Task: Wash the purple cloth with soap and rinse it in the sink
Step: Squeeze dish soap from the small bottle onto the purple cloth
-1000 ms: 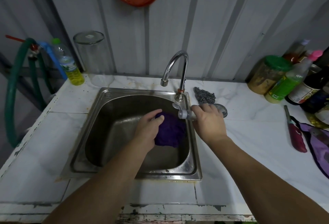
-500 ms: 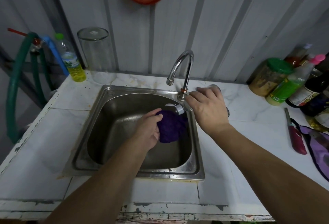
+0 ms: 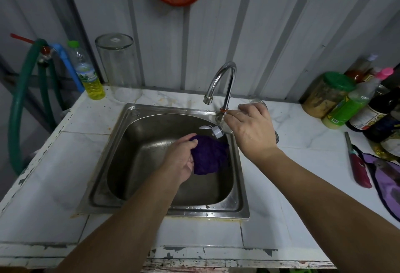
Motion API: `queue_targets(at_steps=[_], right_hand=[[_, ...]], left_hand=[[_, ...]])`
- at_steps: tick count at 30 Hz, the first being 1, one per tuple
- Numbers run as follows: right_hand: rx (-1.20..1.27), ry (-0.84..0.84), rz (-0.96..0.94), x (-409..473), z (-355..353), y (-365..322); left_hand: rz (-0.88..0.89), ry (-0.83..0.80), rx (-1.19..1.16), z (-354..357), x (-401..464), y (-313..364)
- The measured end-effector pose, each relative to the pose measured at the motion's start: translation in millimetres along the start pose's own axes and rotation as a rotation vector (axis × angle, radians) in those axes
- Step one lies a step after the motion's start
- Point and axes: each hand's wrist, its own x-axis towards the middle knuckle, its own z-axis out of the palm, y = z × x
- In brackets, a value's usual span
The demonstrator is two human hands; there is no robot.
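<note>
Purple and bunched into a dense wad, the purple cloth sits in the right half of the square stainless-steel sink, close to the right wall and clear of the drain floor as far as can be judged. The left hand is clenched on the cloth's left side, fingers curled over its top edge, so the wad bulges out to the right of that grasp, toward the other hand. The right hand hovers at the sink's back-right corner, tipping a small clear bottle with a white flip cap; the bottle's body is mostly hidden under the palm, but the fingers appear wrapped around it. Its long axis slants down and to the left, and the open cap hangs just above the upper right edge of the cloth, not touching. That relation decides the soaping: the nozzle must stay over the fabric, and the right hand is already the nearer one. No water shows at the curved chrome faucet.
</note>
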Motion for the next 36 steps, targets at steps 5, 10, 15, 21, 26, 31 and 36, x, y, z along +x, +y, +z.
queue_targets(at_steps=[5, 10, 15, 21, 26, 31, 36], right_hand=[[0.009, -0.006, 0.014, -0.6, -0.6, 0.4], [0.007, -0.033, 0.023, 0.1, -2.7, -1.4], [0.002, -0.062, 0.029, -0.9, -4.8, -1.3], [0.005, -0.084, 0.039, -1.5, -6.3, -2.2], [0.024, -0.055, 0.041, -1.2, -7.2, -1.6], [0.039, -0.080, 0.043, -3.3, -6.1, -0.3], [0.062, -0.089, 0.043, -3.8, -5.9, -0.7]], left_hand=[[-0.001, 0.004, 0.003, -0.4, 0.0, -0.1], [0.003, 0.005, 0.003, 1.5, -0.7, 0.6], [0.009, 0.014, 0.011, 2.4, -1.7, 1.6], [0.011, 0.016, -0.004, 3.7, -2.0, 1.2], [0.017, -0.003, -0.003, 5.9, -3.5, 1.8], [0.015, -0.002, -0.004, 6.5, -3.5, 1.6], [0.013, -0.007, -0.007, 7.4, -4.6, 2.5]])
